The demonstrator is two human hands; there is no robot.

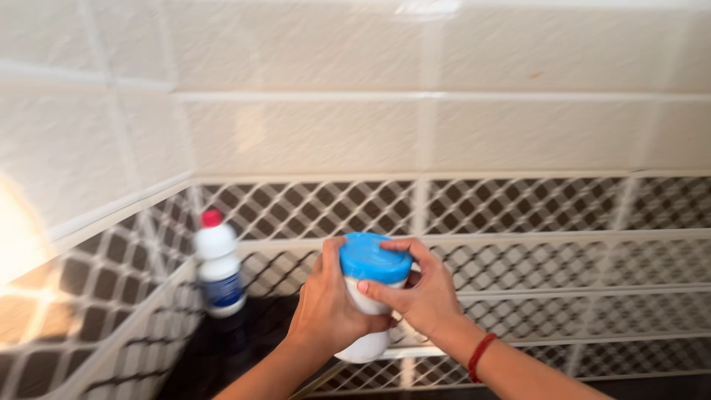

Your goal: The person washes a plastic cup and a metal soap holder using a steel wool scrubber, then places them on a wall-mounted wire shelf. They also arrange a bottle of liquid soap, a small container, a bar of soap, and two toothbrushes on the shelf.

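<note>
I hold a white plastic jar with a round blue lid up in front of a tiled wall. My left hand wraps around the jar's body from the left. My right hand, with a red band at the wrist, has its fingers curled over the edge of the blue lid from the right. The jar is tilted slightly toward me. Most of its body is hidden by my hands.
A white bottle with a red cap and a blue label stands in the corner on a dark counter. Cream tiles cover the upper wall; dark diamond-patterned tiles run below.
</note>
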